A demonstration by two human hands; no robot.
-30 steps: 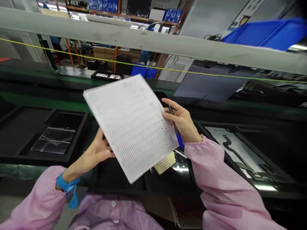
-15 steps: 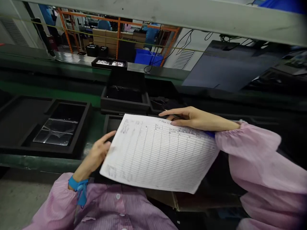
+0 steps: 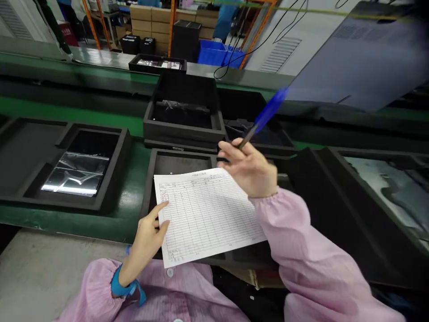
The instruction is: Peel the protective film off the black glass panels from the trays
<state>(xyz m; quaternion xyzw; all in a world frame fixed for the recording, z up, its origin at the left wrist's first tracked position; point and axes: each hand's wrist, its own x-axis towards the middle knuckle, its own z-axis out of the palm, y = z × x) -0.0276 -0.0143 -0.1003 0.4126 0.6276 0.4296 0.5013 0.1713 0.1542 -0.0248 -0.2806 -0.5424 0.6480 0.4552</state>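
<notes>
A white printed form sheet [image 3: 206, 214] lies flat over a black foam tray [image 3: 157, 163] in front of me. My left hand [image 3: 147, 237] grips the sheet's left edge, fingers closed on it. My right hand [image 3: 250, 170] hovers above the sheet's top right corner, closed round a blue pen [image 3: 266, 115] whose blue end points up and away from me. Both arms wear pink sleeves, and a blue strap circles the left wrist.
A taller black box [image 3: 184, 118] stands just behind the tray. At left another black tray holds a shiny plastic-wrapped part [image 3: 75, 174]. A large black tray [image 3: 368, 205] lies at right. All rest on a green conveyor [image 3: 132, 174]. Blue bins and shelving stand beyond.
The sheet came down from being held up and tilted to lying flat on the tray. My right hand lifted off its top edge and swung the pen upward. The view tipped downward.
</notes>
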